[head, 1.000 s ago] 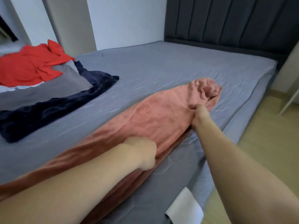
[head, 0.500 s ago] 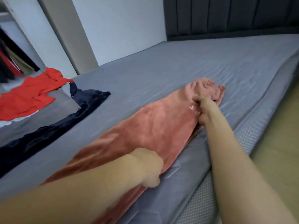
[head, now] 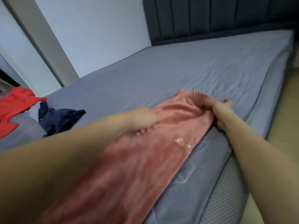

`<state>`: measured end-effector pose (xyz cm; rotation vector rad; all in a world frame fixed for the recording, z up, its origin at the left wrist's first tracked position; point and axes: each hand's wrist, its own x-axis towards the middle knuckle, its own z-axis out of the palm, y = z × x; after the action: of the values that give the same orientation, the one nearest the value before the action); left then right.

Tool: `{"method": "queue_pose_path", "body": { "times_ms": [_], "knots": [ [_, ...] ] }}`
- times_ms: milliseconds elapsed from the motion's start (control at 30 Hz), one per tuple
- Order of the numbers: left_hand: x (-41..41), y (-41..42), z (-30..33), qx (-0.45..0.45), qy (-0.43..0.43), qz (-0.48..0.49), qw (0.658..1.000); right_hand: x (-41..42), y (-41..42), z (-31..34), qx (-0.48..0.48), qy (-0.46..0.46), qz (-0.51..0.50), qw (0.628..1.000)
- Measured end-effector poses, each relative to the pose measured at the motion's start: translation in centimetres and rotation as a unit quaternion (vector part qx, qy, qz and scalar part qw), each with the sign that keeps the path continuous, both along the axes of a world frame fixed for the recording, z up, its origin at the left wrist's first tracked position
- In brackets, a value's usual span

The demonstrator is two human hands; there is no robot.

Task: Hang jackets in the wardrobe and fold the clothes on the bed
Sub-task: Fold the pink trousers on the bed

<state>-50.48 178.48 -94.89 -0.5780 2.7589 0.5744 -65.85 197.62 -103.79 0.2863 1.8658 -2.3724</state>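
A long pink fleece garment (head: pixel 145 152) with an elastic waistband lies stretched along the near edge of the grey bed (head: pixel 186 75). My right hand (head: pixel 221 110) grips the waistband end at the far right, fingers curled into the bunched fabric. My left hand (head: pixel 144 120) is blurred and rests palm down on the garment's far edge near the middle, fingertips on the cloth. Small white lettering shows on the fabric near the bed's edge.
A red garment (head: pixel 14 105) and a dark navy one (head: pixel 59 120) lie at the left of the bed. A dark padded headboard (head: pixel 218 18) stands at the back. The wooden floor (head: pixel 286 110) runs along the right side.
My left hand has moved up along the pink garment toward the waistband and its fist has loosened. My right hand keeps hold of the waistband and has pulled it a little rightward.
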Motion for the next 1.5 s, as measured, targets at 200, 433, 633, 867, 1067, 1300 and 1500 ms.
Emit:
{"method": "queue_pose_path", "body": {
  "times_ms": [200, 433, 633, 867, 1067, 1300, 1500],
  "knots": [
    [-11.5, -0.3, -2.6, 0.122, 0.126, 0.079, 0.981, -1.8, -1.1, -4.4, 0.197, 0.221, -0.003, 0.955],
    [-18.1, 0.2, -5.2, 0.026, 0.131, 0.019, 0.991, -3.0, -1.6, -4.5, 0.292, 0.199, 0.032, 0.935],
    [-19.7, -0.3, -3.5, 0.16, 0.107, -0.156, 0.969, -2.5, -1.4, -4.4, 0.202, 0.241, -0.011, 0.949],
    [-20.2, -0.2, -2.2, -0.156, -0.05, -0.378, 0.911, -2.2, -1.4, -4.7, 0.198, 0.368, -0.067, 0.906],
    [-18.9, -0.8, -3.1, -0.197, 0.001, -0.399, 0.895, -2.5, -1.7, -4.7, 0.344, 0.283, 0.06, 0.893],
    [-20.1, 2.1, -0.6, -0.079, -0.205, -0.216, 0.951, -2.5, -1.4, -4.3, 0.4, 0.258, 0.095, 0.874],
    [-21.7, 0.5, -0.1, 0.001, -0.178, -0.235, 0.956, -2.1, -1.9, -4.2, 0.469, 0.233, 0.048, 0.851]
  ]
}}
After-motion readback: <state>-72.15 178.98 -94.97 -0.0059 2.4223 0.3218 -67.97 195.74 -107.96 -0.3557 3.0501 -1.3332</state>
